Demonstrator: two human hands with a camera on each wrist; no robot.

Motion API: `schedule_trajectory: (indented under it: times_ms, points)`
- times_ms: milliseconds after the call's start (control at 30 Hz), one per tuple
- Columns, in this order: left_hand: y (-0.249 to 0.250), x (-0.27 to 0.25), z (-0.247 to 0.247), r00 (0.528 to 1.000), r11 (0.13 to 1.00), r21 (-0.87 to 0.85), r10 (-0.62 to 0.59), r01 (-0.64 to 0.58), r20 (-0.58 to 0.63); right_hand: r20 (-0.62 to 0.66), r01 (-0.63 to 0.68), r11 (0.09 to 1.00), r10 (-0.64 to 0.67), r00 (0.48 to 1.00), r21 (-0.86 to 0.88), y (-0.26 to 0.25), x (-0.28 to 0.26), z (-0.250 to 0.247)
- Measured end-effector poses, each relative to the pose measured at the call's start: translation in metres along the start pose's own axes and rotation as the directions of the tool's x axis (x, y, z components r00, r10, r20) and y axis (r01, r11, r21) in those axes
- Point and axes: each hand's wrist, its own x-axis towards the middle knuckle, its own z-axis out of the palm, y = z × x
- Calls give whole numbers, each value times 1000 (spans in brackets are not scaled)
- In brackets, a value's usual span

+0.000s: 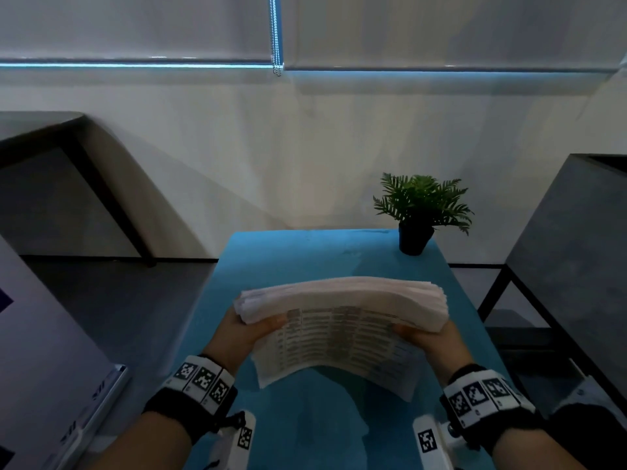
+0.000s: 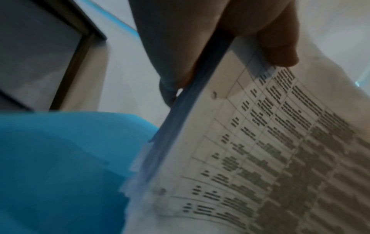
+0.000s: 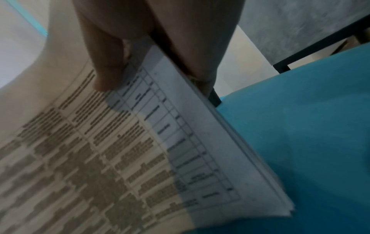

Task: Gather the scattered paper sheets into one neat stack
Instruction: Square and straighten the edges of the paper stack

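Note:
A thick stack of white paper sheets [image 1: 339, 330] printed with tables hangs lifted above the blue table [image 1: 305, 256], bowed downward toward me. My left hand [image 1: 252, 329] grips its left edge, thumb on the printed face, fingers behind. My right hand [image 1: 425, 337] grips the right edge the same way. In the left wrist view the thumb [image 2: 276, 47] presses the sheets [image 2: 260, 150] against fingers on the far side. The right wrist view shows the thumb [image 3: 106, 66] on the printed sheets [image 3: 120, 150], whose edges are slightly uneven.
A small potted fern [image 1: 419, 212] stands at the table's far right corner. Grey tables with dark frames flank the blue one: one on the left [image 1: 51, 164], another on the right [image 1: 570, 249]. A white wall lies behind.

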Motion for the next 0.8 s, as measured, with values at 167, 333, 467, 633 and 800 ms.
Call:
schedule_trajectory:
  times_ms: [167,333,467,633,800]
  points:
    - [42,2,4,856,606,744,509,-281,-91,2,79,994,-79,997,-76,-22,-3,14]
    - [107,-1,55,806,102,817,276,-567,524,184,318,924,-282,942,-211,-68,-12,48]
    - [109,7,55,859,465,732,145,-497,491,148,399,837,-370,917,-375,-91,-11,42]
    - [94,8,33,990,956,293,-14,-29,143,-176,21,909,-103,979,-415,-72,-7,6]
    - [58,6,24,949,953,83,-299,291,98,239,-317,939,279,930,134,-56,-6,9]
